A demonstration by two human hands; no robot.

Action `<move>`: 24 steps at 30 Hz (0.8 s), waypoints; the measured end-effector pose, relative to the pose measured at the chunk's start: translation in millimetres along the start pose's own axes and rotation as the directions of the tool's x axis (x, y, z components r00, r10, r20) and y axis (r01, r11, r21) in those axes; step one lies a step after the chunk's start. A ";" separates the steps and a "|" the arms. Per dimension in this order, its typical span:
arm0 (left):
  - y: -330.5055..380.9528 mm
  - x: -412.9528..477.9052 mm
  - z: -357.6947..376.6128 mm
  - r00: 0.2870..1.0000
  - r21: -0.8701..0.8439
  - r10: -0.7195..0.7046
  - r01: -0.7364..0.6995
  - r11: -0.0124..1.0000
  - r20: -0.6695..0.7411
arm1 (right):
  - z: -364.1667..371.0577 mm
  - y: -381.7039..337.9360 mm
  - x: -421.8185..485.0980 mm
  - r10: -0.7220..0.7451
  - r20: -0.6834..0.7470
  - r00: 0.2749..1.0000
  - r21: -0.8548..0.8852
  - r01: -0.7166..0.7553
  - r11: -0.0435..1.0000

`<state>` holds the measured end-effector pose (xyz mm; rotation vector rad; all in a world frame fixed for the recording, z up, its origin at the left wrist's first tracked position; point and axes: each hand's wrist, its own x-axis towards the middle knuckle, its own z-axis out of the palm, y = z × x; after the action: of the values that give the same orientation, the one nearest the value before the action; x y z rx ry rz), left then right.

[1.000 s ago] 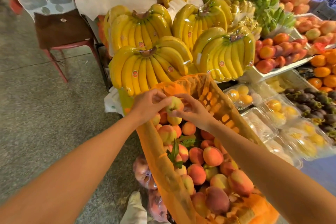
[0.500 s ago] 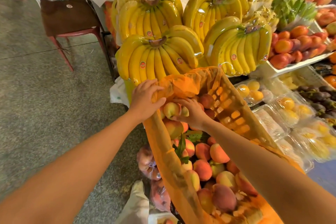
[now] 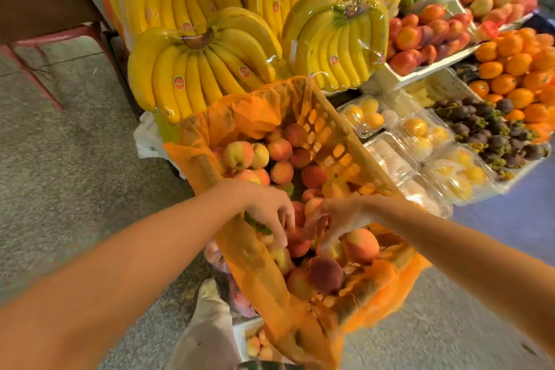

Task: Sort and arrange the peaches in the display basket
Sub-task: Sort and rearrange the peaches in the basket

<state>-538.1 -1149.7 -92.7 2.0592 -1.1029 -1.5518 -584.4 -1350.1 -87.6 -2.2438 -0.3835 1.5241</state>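
Observation:
An orange crate basket lined with orange netting holds several peaches. A pale yellow-pink peach lies at its far end among others. My left hand and my right hand are both down in the middle of the basket, close together. Their fingers point downward and are spread, touching a red peach between them. The fingers are blurred by motion, and neither hand encloses a fruit. A large orange-pink peach sits just right of my right fingers, and a dark red peach lies nearer to me.
Wrapped banana bunches stand right behind the basket. Clear boxes of yellow fruit, mangosteens and oranges fill the right side. A red chair is at far left. A small tray of peaches sits below the basket's near end.
Both hands have left the pale peach at the basket's far end and come back toward me into the middle of the pile. The view has tilted down.

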 end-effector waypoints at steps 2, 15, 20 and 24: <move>5.2 15.2 8.3 0.990 0.058 -0.042 0.035 0.998 0.136 | 14.5 0.6 -3.0 0.036 0.099 0.994 -0.027 -0.033 0.999; -5.2 58.7 26.6 0.970 0.455 -0.155 0.055 0.889 0.187 | 27.7 -0.9 -1.9 0.039 0.179 0.983 -0.281 0.013 0.960; -9.7 64.1 30.9 0.968 0.525 -0.154 0.028 0.851 0.198 | 28.2 4.6 1.2 0.006 0.156 0.988 -0.206 0.026 0.978; -8.5 63.4 30.9 0.971 0.545 -0.137 0.007 0.838 0.198 | 22.7 12.9 -3.7 0.012 0.080 0.997 -0.069 -0.006 0.998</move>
<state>-556.7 -1185.9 -151.0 2.3270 -1.7405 -1.6888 -606.8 -1359.2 -98.0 -2.2439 -0.4566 1.6327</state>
